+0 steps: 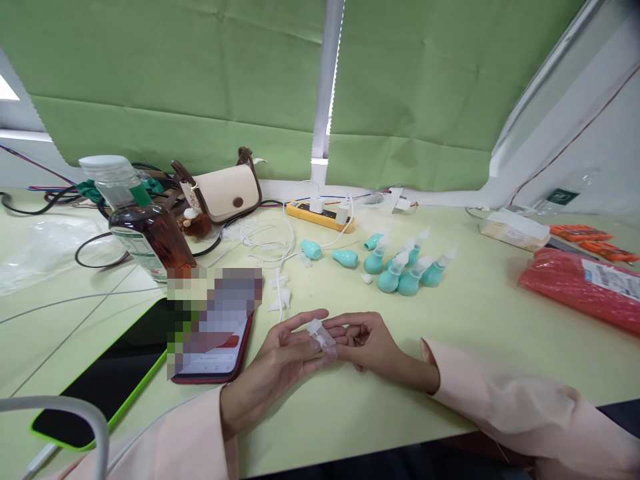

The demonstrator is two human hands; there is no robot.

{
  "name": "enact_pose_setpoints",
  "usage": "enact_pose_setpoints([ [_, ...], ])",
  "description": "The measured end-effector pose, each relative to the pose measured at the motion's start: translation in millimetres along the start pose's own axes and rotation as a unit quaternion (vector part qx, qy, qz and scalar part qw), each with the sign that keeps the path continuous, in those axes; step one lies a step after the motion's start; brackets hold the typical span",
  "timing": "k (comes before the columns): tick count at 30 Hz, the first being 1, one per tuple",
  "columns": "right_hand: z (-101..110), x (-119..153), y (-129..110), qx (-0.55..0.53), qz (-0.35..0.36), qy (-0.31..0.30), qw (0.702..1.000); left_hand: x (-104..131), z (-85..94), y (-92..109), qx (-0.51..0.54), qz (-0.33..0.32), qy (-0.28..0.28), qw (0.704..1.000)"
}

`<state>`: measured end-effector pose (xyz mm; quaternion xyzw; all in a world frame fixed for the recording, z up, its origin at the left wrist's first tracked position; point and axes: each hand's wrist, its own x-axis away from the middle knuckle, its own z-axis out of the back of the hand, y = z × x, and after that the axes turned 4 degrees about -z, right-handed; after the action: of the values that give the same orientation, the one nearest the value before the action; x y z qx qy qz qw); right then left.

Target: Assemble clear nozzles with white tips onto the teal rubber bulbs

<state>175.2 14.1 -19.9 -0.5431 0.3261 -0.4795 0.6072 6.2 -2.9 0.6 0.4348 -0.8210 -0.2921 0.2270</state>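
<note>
My left hand (293, 353) holds a small clear plastic piece (323, 339) between thumb and fingers, low in the middle of the view. Beside it, my right hand (367, 340) has its fingers curled against the piece and the left fingertips; what lies within them is too small to make out. Beyond the hands stand several teal bulbs with clear tips (409, 280). Two teal bulbs without tips, one at the left (311, 250) and one near it (345, 258), lie on the table.
Two phones, one green-edged (115, 367) and one red-edged (220, 333), lie at left near a bottle of dark liquid (150, 233). A handbag (227, 193), a yellow power strip (320, 217) and white cables are behind. A red package (585, 283) is at right.
</note>
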Motion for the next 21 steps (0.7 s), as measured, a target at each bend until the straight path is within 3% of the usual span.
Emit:
enact_pose_setpoints([
  [15,-0.4,3.9,-1.2,0.034,0.012,0.015,0.999,-0.4,3.0,-3.4,0.001,-0.005,-0.009,1.0],
  [21,-3.2,5.6,0.9,0.047,0.049,0.045,0.997,-2.1,7.2,-5.6,-0.003,-0.007,-0.005,1.0],
])
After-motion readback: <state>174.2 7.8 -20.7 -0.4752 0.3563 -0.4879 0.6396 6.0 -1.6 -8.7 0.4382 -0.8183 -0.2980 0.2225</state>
